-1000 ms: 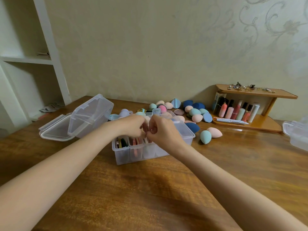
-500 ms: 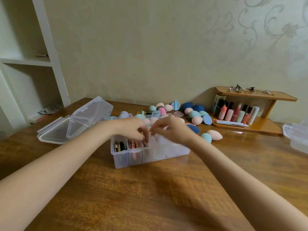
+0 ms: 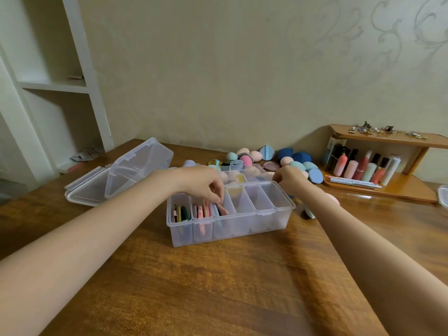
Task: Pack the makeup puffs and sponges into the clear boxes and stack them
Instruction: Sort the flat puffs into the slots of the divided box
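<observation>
A clear divided box [image 3: 242,229] stands mid-table. Its three left compartments hold flat puffs on edge; the three to the right look empty. My left hand [image 3: 203,183] reaches down into the third compartment and pinches a pink puff [image 3: 222,210] at its top edge. My right hand [image 3: 289,178] hovers over the box's back right corner with its fingers loosely curled and nothing seen in them. Behind the box lies a second clear box [image 3: 257,167] with sponges inside. Loose egg-shaped sponges [image 3: 297,163] in pink, teal and blue lie by the wall.
An open clear box [image 3: 135,170] with its lid leaning up sits at the left. A wooden shelf [image 3: 397,192] with cosmetic bottles stands at the back right. Another clear box [image 3: 444,196] peeks in at the right edge. White shelving [image 3: 80,88] stands at the far left.
My hands have come apart: the right one moved off to the right and back from the puffs, while the left stays on the pink puff. The camera has come closer.
</observation>
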